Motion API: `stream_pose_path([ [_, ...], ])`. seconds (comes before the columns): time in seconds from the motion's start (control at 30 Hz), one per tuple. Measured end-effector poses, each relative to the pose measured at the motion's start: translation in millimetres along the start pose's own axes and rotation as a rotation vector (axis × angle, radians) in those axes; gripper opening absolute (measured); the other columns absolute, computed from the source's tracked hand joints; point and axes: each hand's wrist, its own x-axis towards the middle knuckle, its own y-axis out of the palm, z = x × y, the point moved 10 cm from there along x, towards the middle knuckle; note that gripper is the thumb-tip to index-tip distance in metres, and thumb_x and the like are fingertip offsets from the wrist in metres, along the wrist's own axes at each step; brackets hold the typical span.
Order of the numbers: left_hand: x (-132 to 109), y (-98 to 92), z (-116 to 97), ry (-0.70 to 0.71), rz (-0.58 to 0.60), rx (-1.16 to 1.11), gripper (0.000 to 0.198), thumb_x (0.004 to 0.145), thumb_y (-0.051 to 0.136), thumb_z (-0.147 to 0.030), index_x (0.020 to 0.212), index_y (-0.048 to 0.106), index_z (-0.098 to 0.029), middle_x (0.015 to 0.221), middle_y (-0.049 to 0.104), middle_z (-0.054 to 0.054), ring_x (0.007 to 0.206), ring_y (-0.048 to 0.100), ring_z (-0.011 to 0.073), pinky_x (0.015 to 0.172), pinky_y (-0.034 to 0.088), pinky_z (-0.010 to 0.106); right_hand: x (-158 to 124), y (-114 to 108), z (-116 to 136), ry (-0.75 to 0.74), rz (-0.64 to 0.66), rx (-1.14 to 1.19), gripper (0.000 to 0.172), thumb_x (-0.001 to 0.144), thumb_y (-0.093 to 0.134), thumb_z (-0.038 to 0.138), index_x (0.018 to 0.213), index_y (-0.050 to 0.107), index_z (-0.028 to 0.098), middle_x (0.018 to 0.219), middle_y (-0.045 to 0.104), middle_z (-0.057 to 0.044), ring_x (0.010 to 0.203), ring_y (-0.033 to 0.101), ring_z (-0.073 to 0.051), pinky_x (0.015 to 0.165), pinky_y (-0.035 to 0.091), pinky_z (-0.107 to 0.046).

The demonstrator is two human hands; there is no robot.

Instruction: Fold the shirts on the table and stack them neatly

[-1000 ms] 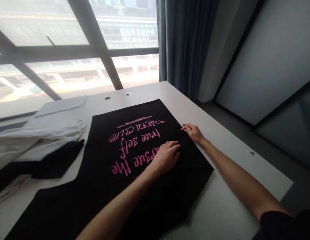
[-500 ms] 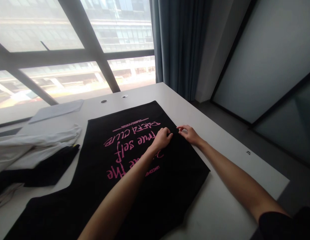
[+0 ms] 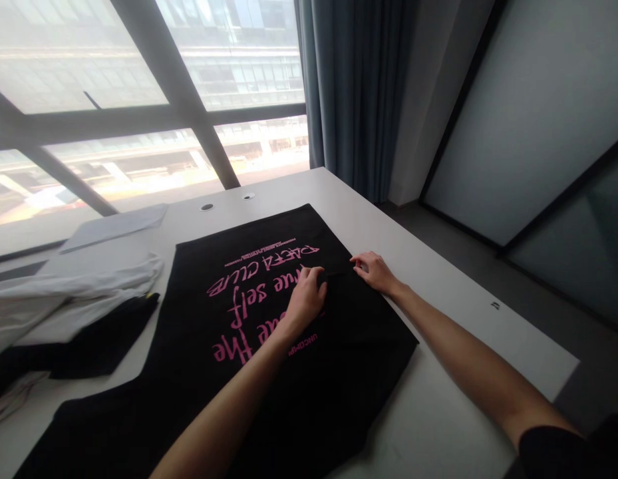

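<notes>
A black T-shirt [image 3: 199, 406] with pink lettering lies spread over the white table, its print upside down to me. My left hand [image 3: 309, 296] is closed over the printed front, its curled fingers pinching the cloth beside the letters. At the shirt's right edge, my right hand [image 3: 374, 271] has thumb and forefinger together on the fabric. A faint crease runs through the cloth between both hands. My left forearm covers part of the lettering.
To the left lie crumpled white and black garments [image 3: 74, 313], with a flat pale sheet [image 3: 114, 226] behind them. The white table [image 3: 468, 332] ends at the right and far side, where a blue-grey curtain [image 3: 353, 100] hangs beside windows.
My left hand has shifted left and slightly toward me across the shirt, away from the right hand. My right hand has stayed nearly still at the shirt's edge.
</notes>
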Motion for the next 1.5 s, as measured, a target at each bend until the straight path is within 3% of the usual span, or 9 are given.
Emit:
stream_pose_path([
  [0.2,-68,20.6,-69,0.418,0.221,0.108,0.033,0.097,0.053,-0.016,0.127,0.063,-0.026,0.135,0.063,0.007,0.130,0.056,0.0242,0.113,0.044,0.044,-2,0,2,-0.038,0.002,0.025,0.019,0.087,0.061,0.020,0.104,0.071,0.024,0.094,0.070,-0.005,0.093,0.062,-0.024,0.089,0.048,-0.041],
  [0.33,-81,39.1,-63,0.452,0.289,0.200,0.049,0.098,0.056,-0.022,0.146,0.049,-0.025,0.156,0.047,0.009,0.149,0.035,0.0291,0.121,0.031,0.057,-3,-9,5,-0.023,-0.072,0.133,0.015,0.086,0.063,0.026,0.098,0.071,0.023,0.101,0.070,-0.007,0.098,0.064,-0.025,0.095,0.050,-0.044],
  [0.47,-83,44.9,-52,0.446,0.298,0.220,0.050,0.099,0.056,-0.026,0.148,0.048,-0.026,0.159,0.043,0.009,0.150,0.033,0.0283,0.122,0.028,0.057,-4,-29,-13,0.262,-0.229,0.552,0.030,0.094,0.055,0.047,0.102,0.071,0.022,0.107,0.072,-0.011,0.100,0.068,-0.026,0.092,0.054,-0.046],
  [0.67,-82,45.2,-51,0.431,0.280,0.203,0.050,0.097,0.057,-0.028,0.146,0.050,-0.028,0.158,0.045,0.008,0.150,0.034,0.0274,0.122,0.027,0.056,-16,20,18,0.438,0.313,1.103,0.059,0.102,0.031,0.061,0.121,0.067,0.019,0.128,0.069,-0.016,0.120,0.065,-0.030,0.099,0.053,-0.054],
  [0.83,-83,45.1,-50,0.420,0.276,0.183,0.050,0.097,0.058,-0.028,0.147,0.050,-0.029,0.158,0.045,0.006,0.150,0.034,0.0266,0.123,0.026,0.054,-16,20,2,0.438,0.207,1.185,0.052,0.101,0.033,0.056,0.118,0.066,0.019,0.138,0.063,-0.015,0.130,0.059,-0.030,0.106,0.048,-0.058],
  [0.97,-83,44.5,-49,0.418,0.270,0.172,0.049,0.098,0.057,-0.030,0.147,0.050,-0.030,0.157,0.045,0.005,0.150,0.034,0.0263,0.124,0.025,0.053,-11,-13,-20,0.367,-0.103,1.022,0.049,0.100,0.033,0.054,0.122,0.065,0.023,0.142,0.061,-0.012,0.132,0.057,-0.029,0.108,0.049,-0.054],
  [1.07,-83,45.2,-49,0.422,0.270,0.171,0.049,0.099,0.057,-0.030,0.147,0.050,-0.030,0.158,0.045,0.005,0.150,0.034,0.0261,0.124,0.025,0.053,-18,-25,-13,0.290,-0.206,0.606,0.049,0.100,0.036,0.052,0.128,0.064,0.024,0.141,0.061,-0.011,0.134,0.054,-0.030,0.113,0.042,-0.055],
  [1.3,-83,44.8,-51,0.426,0.277,0.186,0.047,0.099,0.056,-0.031,0.146,0.050,-0.029,0.157,0.045,0.006,0.150,0.033,0.0248,0.125,0.023,0.051,-29,32,25,0.087,0.189,-0.088,0.058,0.100,0.046,0.044,0.152,0.045,0.019,0.162,0.033,-0.015,0.152,0.025,-0.033,0.122,0.016,-0.063],
  [1.5,-83,43.5,-51,0.408,0.290,0.129,0.046,0.099,0.057,-0.031,0.145,0.053,-0.028,0.158,0.044,0.005,0.150,0.034,0.0262,0.124,0.024,0.053,-28,22,19,0.058,0.209,-0.185,0.059,0.105,0.031,0.045,0.159,0.032,0.022,0.165,0.026,-0.011,0.154,0.019,-0.028,0.123,0.015,-0.061],
])
